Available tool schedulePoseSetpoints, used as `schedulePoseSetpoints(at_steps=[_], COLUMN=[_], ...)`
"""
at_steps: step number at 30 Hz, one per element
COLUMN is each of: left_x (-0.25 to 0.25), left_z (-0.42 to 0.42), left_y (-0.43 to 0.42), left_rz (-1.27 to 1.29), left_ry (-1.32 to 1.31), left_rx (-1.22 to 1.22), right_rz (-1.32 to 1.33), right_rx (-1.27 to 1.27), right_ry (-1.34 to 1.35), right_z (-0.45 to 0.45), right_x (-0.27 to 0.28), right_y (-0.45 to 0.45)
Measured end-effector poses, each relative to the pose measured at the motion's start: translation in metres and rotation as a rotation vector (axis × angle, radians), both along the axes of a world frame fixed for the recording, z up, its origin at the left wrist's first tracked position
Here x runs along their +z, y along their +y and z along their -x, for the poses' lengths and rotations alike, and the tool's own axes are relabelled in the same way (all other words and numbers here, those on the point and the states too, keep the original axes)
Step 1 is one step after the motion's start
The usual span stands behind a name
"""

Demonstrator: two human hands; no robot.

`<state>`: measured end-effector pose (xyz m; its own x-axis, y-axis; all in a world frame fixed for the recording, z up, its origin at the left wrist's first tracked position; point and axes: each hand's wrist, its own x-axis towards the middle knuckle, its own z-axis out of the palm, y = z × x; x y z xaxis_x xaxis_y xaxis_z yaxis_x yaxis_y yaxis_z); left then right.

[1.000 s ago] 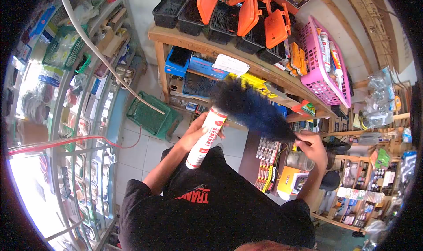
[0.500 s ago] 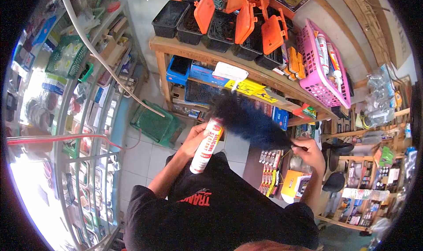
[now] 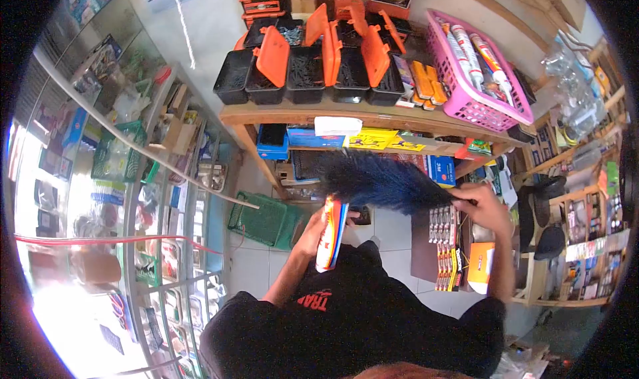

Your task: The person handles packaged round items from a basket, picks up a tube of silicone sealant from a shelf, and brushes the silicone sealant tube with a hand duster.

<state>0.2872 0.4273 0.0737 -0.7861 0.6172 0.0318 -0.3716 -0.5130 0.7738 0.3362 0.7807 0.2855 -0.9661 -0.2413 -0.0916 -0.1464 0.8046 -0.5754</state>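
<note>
My left hand (image 3: 313, 236) is wrapped round a sealant tube (image 3: 329, 236), held nearly upright in front of my shirt; its striped orange, yellow and blue side shows. A dark blue feather duster (image 3: 386, 181) lies across the top end of the tube. Its right end is gripped by my right hand (image 3: 478, 204), whose fingers are closed. The duster's bristles hide the tube's upper tip.
Ahead stands a wooden shelf (image 3: 399, 118) with black bins (image 3: 306, 76) under orange lids and a pink basket (image 3: 482, 106) of tubes. A green basket (image 3: 256, 219) is on the floor. Glass-fronted shelves line the left; racks stand at right.
The tube has turned from its red-lettered white side to its striped side. The duster remains at its top. The view has shifted, showing more of the wall and the bins.
</note>
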Motion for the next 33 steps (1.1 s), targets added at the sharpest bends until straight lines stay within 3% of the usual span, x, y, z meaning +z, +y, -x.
schedulePoseSetpoints(at_steps=[2,5,8,10,12,18,19,23,26,29,33], left_x=[-0.003,-0.009,-0.022,0.007,0.013,0.016,0.023,-0.008,-0.008,-0.012,0.017], left_z=[0.0,-0.004,0.002,0.0,0.0,-0.001,0.0,-0.002,-0.001,-0.004,-0.003], left_y=[0.003,0.001,-0.009,-0.004,-0.001,0.006,0.004,-0.001,-0.003,-0.001,0.002], left_rz=[0.037,0.079,0.1,0.073,0.141,-0.101,-0.012,0.038,0.074,0.035,0.034], left_ry=[-0.023,-0.078,-0.082,-0.129,-0.097,-0.143,-0.074,-0.19,-0.102,-0.192,-0.197], left_rx=[0.002,0.074,0.02,0.024,-0.023,-0.056,-0.042,0.014,0.021,0.04,0.056], right_rz=[0.163,0.206,0.296,0.239,0.235,0.204,0.138,0.144,0.17,0.144,0.197], right_rx=[-0.165,-0.001,-0.16,-0.179,-0.154,-0.138,-0.167,-0.151,-0.165,-0.12,-0.205], right_ry=[0.011,0.232,-0.012,0.211,0.029,0.203,-0.012,0.005,0.076,-0.042,0.102], right_z=[0.002,-0.003,-0.01,-0.01,-0.016,-0.017,-0.018,-0.019,-0.017,-0.018,-0.018], right_x=[-0.019,-0.078,-0.06,-0.061,-0.054,-0.053,-0.047,-0.038,-0.035,-0.031,-0.035], right_y=[-0.011,-0.008,-0.004,-0.003,0.002,0.006,0.011,0.01,0.006,0.01,0.003])
